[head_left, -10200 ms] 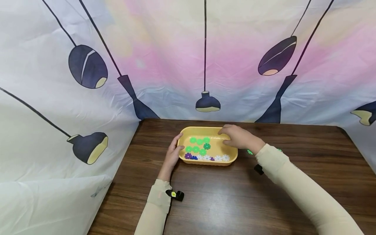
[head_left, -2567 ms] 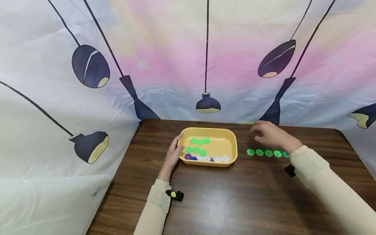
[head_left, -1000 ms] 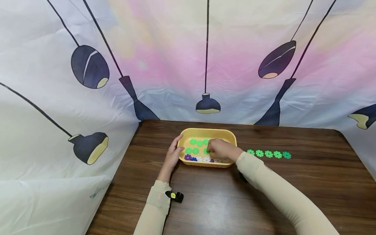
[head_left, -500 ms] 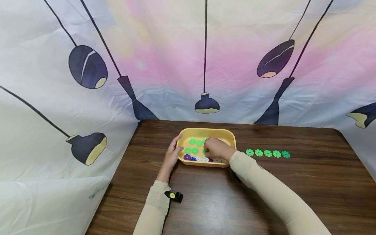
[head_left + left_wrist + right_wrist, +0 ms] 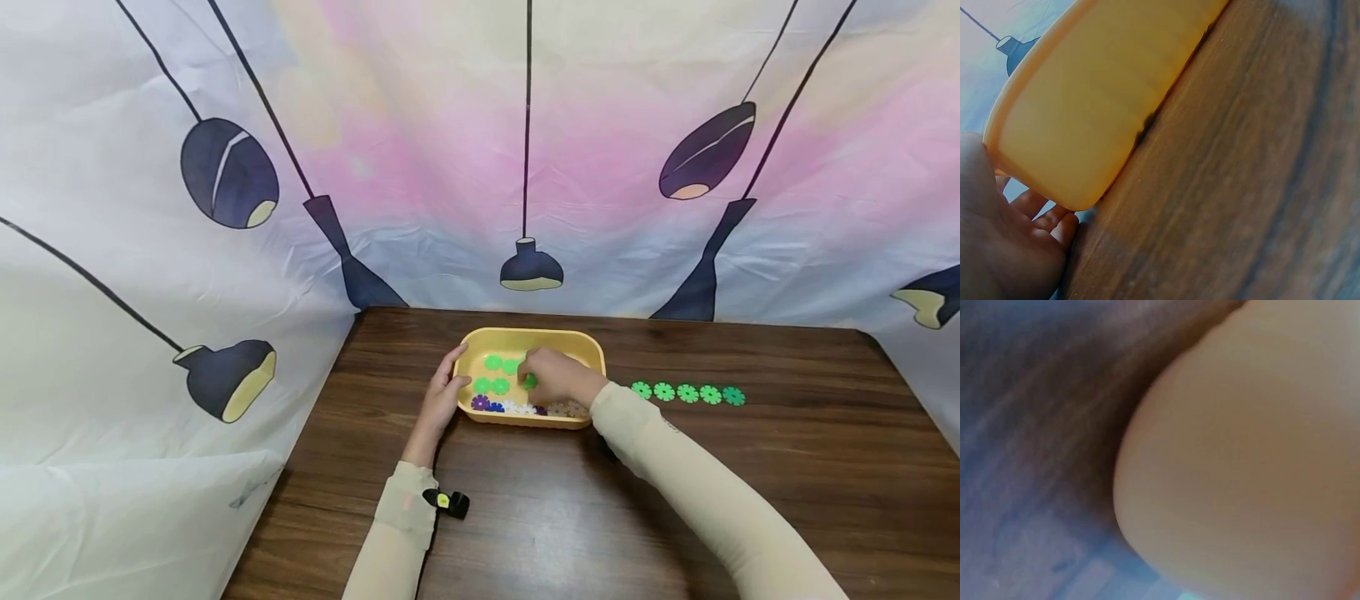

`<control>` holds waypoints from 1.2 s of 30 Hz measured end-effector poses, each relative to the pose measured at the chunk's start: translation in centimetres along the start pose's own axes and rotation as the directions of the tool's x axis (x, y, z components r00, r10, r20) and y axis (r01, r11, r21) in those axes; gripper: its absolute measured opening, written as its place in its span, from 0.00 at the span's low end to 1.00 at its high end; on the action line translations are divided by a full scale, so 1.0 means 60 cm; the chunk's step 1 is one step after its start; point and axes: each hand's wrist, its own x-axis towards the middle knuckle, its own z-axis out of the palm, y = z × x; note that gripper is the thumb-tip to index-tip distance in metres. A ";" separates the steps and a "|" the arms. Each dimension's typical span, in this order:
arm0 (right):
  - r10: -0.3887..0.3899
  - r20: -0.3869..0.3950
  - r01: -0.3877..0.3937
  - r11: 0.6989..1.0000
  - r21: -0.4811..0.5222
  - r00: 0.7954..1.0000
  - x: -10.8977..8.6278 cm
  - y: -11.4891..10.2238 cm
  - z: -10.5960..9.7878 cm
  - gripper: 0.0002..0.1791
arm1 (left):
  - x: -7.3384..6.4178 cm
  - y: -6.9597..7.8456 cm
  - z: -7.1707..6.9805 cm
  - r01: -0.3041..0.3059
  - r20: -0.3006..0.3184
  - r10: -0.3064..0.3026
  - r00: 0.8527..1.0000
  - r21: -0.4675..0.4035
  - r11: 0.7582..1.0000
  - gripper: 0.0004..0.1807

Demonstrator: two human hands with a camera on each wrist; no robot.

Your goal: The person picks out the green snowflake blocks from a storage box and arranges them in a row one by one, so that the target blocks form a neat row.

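Note:
A yellow plastic tray [image 5: 528, 336] stands on the wooden table, holding flower-shaped plastic discs. My left hand [image 5: 437, 398] grips its left end, thumb over the rim and fingers against the outer wall. In the left wrist view, fingers curl at the tray's [image 5: 1097, 94] end. Inside the tray, my right hand [image 5: 558, 375] has bent fingers and pinches a light green disc [image 5: 530, 382], partly covered by the hand. Other green discs [image 5: 482, 385] lie to its left. Purple, blue and white discs [image 5: 480, 402] line the near side. The right wrist view is blurred, mostly tray wall.
Right of the tray, a row of green discs [image 5: 687, 393] lies on the dark wooden table [image 5: 525, 517], the rightmost one darker. A patterned cloth [image 5: 420, 167] with printed lamps hangs behind the table and at its left.
My right hand went from over the disc row back into the tray. A near-row green disc shifted right with it. Earlier, the dark green disc left the tray for the row's end.

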 end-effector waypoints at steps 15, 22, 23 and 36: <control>-0.089 -0.012 0.087 0.992 -0.091 0.996 -0.043 0.010 -0.034 0.11 | 0.002 0.001 -0.002 -0.002 0.003 0.002 1.000 0.008 1.000 0.34; -0.128 -0.003 0.127 0.985 -0.113 0.992 -0.063 0.011 -0.050 0.11 | 0.000 0.000 -0.004 0.001 -0.002 -0.001 1.000 0.004 1.000 0.34; -0.130 -0.007 0.129 0.985 -0.117 0.991 -0.065 0.011 -0.053 0.12 | -0.001 0.000 -0.004 -0.002 -0.004 0.002 1.000 0.002 1.000 0.34; -0.106 -0.051 0.102 0.992 -0.078 0.993 -0.109 0.039 -0.082 0.13 | -0.001 0.001 0.000 0.013 0.002 -0.013 1.000 0.017 1.000 0.34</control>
